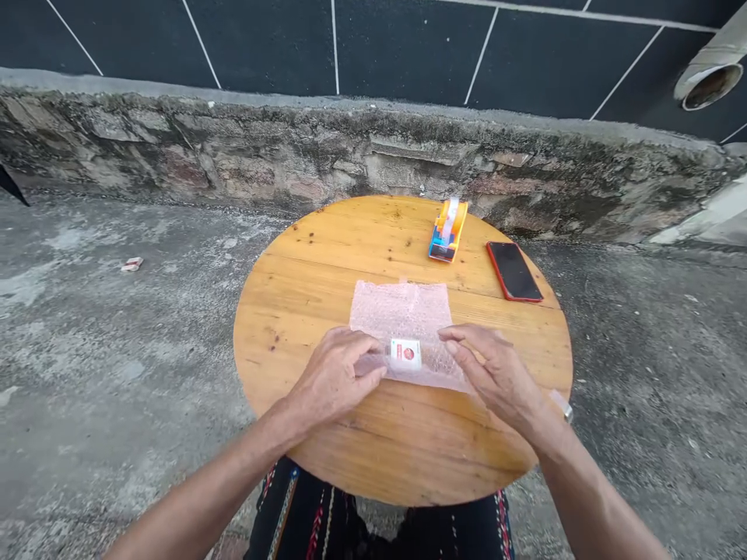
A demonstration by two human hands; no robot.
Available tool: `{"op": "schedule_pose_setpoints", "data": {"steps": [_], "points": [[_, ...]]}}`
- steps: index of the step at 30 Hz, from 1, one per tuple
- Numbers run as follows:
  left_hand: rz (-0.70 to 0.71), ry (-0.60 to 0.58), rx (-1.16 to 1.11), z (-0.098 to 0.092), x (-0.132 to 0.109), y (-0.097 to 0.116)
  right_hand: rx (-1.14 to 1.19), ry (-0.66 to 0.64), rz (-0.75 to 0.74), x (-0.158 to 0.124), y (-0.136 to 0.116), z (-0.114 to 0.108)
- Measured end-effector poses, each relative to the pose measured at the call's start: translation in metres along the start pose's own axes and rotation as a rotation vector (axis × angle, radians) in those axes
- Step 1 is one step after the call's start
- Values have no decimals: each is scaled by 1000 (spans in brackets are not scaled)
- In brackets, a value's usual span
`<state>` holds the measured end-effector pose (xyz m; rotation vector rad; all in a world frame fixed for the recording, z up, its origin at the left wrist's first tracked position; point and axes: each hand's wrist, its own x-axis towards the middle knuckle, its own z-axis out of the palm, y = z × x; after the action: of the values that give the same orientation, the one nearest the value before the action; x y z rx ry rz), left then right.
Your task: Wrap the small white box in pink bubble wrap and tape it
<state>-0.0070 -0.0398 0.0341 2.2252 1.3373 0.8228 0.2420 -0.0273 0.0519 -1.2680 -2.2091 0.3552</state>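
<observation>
A pink sheet of bubble wrap (pixel 402 311) lies flat on a round wooden table (pixel 327 264). A small white box with a red mark (pixel 405 354) rests on the sheet's near edge, partly under a fold of the wrap. My left hand (pixel 335 373) pinches the wrap's left near edge beside the box, fingers curled. My right hand (pixel 493 369) presses on the wrap's right near edge, fingers together and bent over it.
An orange and blue tape dispenser (pixel 448 229) stands at the table's far side. A red-cased phone (pixel 514 270) lies face up to its right. Rough concrete floor surrounds the table, with a stone ledge (pixel 350 148) behind and a pipe end (pixel 709 82) top right.
</observation>
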Motion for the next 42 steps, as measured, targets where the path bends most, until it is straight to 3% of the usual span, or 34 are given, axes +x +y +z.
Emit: {"op": "schedule_pose_setpoints", "data": {"steps": [4, 7, 11, 25, 29, 32, 34, 37, 42], "points": [[132, -15, 158, 2, -9, 11, 14, -145, -109, 16, 0, -3], [210, -40, 232, 8, -16, 14, -50, -275, -213, 21, -4, 11], [232, -38, 164, 13, -27, 10, -121, -312, -204, 18, -9, 32], [208, -57, -19, 8, -43, 9, -90, -231, -163, 16, -9, 39], [166, -28, -86, 3, -36, 9, 74, -206, -76, 2, 1, 13], [61, -37, -132, -1, -23, 8, 289, -260, 53, -21, 6, -12], [-20, -51, -131, -3, -13, 6, 310, -249, 77, -36, 7, -17], [-97, -75, -109, -5, 3, 4, 210, -96, 187, -43, 8, -5], [-213, -154, -100, -2, 27, -6, 325, 91, 339, -26, 15, 24]]}}
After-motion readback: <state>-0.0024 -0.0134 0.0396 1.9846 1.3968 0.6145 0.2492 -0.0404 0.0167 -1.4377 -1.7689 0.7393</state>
